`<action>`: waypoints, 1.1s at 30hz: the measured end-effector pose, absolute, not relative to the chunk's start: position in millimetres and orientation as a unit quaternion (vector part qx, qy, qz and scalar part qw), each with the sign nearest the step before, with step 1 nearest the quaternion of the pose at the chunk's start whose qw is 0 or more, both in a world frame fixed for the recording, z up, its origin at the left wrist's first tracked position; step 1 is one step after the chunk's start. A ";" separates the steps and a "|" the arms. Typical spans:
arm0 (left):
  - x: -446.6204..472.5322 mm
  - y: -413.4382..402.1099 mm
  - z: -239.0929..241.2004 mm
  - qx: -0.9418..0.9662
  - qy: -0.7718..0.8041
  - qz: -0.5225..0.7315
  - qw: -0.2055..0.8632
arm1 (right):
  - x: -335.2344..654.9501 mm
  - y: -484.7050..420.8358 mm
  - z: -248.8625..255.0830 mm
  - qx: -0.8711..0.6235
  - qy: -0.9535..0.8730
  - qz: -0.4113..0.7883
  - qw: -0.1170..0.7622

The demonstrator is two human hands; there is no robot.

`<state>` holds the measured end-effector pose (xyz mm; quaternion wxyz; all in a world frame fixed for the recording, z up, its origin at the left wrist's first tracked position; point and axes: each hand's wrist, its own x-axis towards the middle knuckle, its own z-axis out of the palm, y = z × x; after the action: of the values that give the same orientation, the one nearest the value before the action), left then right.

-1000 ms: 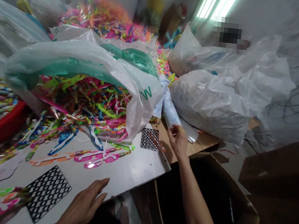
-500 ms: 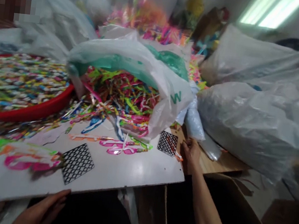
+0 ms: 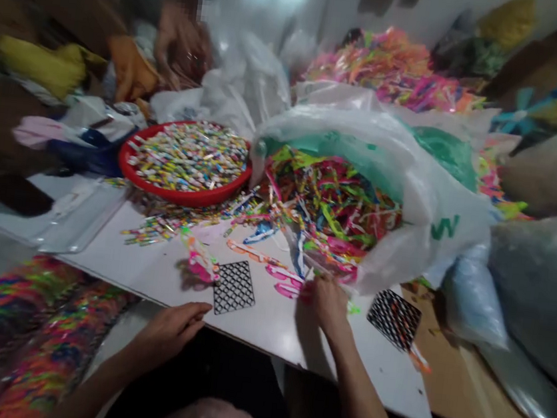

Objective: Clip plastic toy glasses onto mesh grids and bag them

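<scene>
A: What has shifted since the earlier frame?
B: The view has swung left, and the right hand (image 3: 328, 305) has crossed from the wooden board (image 3: 478, 399) onto the white desk (image 3: 265, 328).
A: Left to right?
B: Far left, the red basin (image 3: 179, 196). Then the left hand (image 3: 166, 334), its fingers (image 3: 193, 317) spread at the near desk edge, just beside a black mesh plate (image 3: 234, 288). The right hand's fingers (image 3: 322, 291) are pressed together at the coloured plastic strips (image 3: 331, 208); any pinch is hidden.
A: Risk?
B: Tugging strips from the white plastic bag (image 3: 434, 253) could spill the heap across the desk.

Smooth white laminate board (image 3: 265, 325) is reflecting light glossily, matt black perforated grid plate (image 3: 234, 288) is lying on it, red plastic basin (image 3: 179, 196) is showing a shiny rim, thin white plastic bag (image 3: 435, 247) is creasing softly, pale wooden tabletop (image 3: 467, 405) is showing a matt finish.
</scene>
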<state>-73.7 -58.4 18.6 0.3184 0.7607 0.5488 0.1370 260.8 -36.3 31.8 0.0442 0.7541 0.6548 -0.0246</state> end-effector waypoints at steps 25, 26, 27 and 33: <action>-27.9 34.1 109.9 0.742 0.574 0.295 0.178 | 138.4 -34.0 10.6 0.546 0.650 -0.410 -0.334; -27.8 33.5 110.4 0.744 0.575 0.291 0.176 | 132.5 -35.4 2.2 0.546 0.635 -0.421 -0.348; -27.6 33.0 110.7 0.745 0.576 0.289 0.173 | 128.9 -35.4 -2.8 0.546 0.629 -0.418 -0.362; -27.7 32.1 110.3 0.741 0.577 0.293 0.180 | 99.9 -27.6 9.4 0.587 0.746 -0.263 -0.175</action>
<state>-27.7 32.1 110.3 0.1796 0.7409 0.5771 0.2929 99.9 -27.6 9.4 -0.1753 0.5867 0.7457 -0.2627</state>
